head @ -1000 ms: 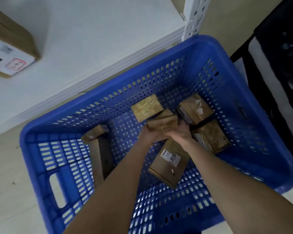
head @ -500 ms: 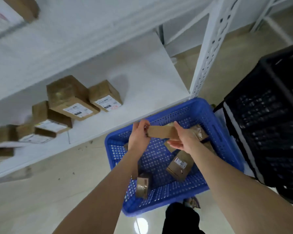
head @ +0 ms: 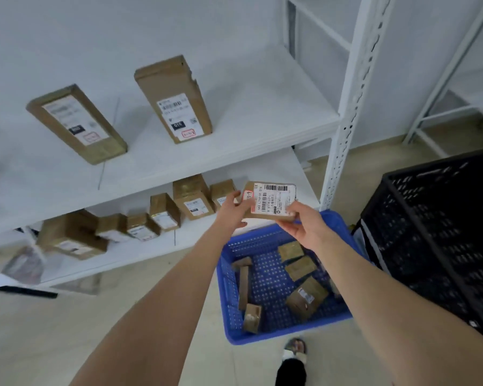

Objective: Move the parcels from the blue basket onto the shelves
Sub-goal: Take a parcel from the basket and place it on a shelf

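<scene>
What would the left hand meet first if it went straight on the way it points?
Likely the rightmost small box on the lower shelf, just beyond the left hand, which holds the labelled parcel with the right hand. Depth is unclear; it could pass onto bare shelf instead.

White metal shelving unit (head: 234,112) fills the upper left and centre of the frame; its perforated upright (head: 348,112) descends right of centre. At upper right, a second rack (head: 442,84) stands before a pale wall (head: 396,79). Glossy beige floor (head: 39,344) occupies the lower left; a black slotted crate (head: 444,232) stands at right.
</scene>
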The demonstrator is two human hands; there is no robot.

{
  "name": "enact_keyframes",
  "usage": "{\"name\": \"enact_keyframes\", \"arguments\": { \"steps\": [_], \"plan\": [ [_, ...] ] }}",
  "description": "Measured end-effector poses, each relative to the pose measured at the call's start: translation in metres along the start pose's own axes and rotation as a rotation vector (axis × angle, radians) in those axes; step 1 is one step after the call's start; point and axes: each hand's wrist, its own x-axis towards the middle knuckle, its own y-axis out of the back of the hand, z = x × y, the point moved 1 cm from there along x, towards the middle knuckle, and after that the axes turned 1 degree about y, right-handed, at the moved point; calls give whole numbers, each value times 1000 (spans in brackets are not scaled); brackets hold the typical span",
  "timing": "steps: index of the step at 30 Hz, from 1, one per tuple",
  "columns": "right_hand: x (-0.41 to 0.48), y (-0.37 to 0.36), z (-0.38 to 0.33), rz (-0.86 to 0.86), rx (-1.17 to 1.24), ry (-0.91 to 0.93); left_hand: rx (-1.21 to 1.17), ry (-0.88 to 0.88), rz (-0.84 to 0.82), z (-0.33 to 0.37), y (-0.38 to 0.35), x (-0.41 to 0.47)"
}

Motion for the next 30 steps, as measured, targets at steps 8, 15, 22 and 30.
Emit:
{"name": "enact_keyframes", "arguments": {
  "steps": [8, 15, 22, 30],
  "plan": [
    [-98, -24, 1, -119, -307, 13, -177, -162, -22, 35, 49, -95],
    [-146, -61, 1, -157, -310, 127, -179, -166, -34, 49, 76, -147],
    [-163, -92, 10, -244, -308, 161, -45, -335, 55, 66, 125, -164],
    [-160, -137, 28, -177, -219, 173, -58, -332, 62, 77, 166, -136]
  ]
}}
